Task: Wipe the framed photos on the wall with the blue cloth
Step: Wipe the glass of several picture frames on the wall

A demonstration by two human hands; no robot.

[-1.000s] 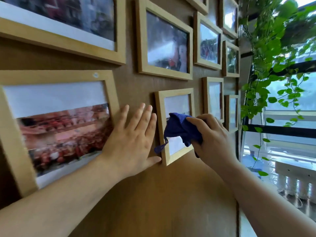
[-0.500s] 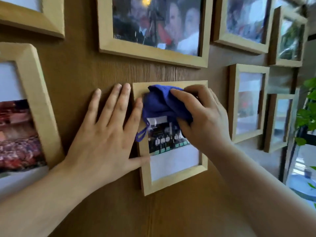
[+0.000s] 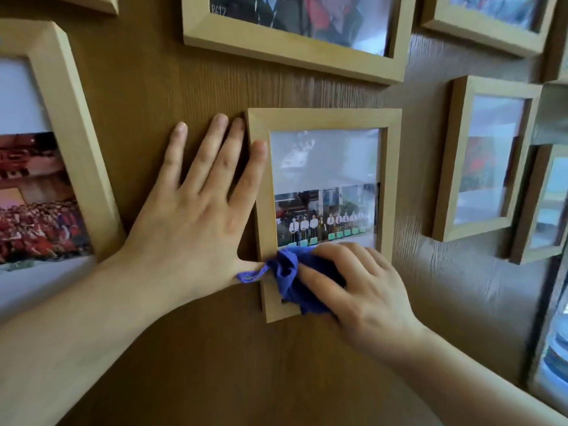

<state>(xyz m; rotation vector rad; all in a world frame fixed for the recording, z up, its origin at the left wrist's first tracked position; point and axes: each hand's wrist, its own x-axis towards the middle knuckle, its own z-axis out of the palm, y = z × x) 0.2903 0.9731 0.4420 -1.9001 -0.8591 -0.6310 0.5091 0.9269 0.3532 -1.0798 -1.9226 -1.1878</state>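
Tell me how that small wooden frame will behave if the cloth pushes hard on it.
The small frame stands proud of the wall, so it would probably swing or tilt; the left hand braces its edge. Its glossy front looks slick under the blue cloth.

— What does the room look like here?

— A brown wall [image 3: 190, 87] with vertical wood grain fills nearly the whole view.

— Any window?

— At the wall's right edge a dark upright strip [image 3: 544, 327] runs down, and beyond it lies a bright, blurred area [image 3: 558, 348], too unclear to name.

— And the light?

— Soft and even, brighter toward the right.
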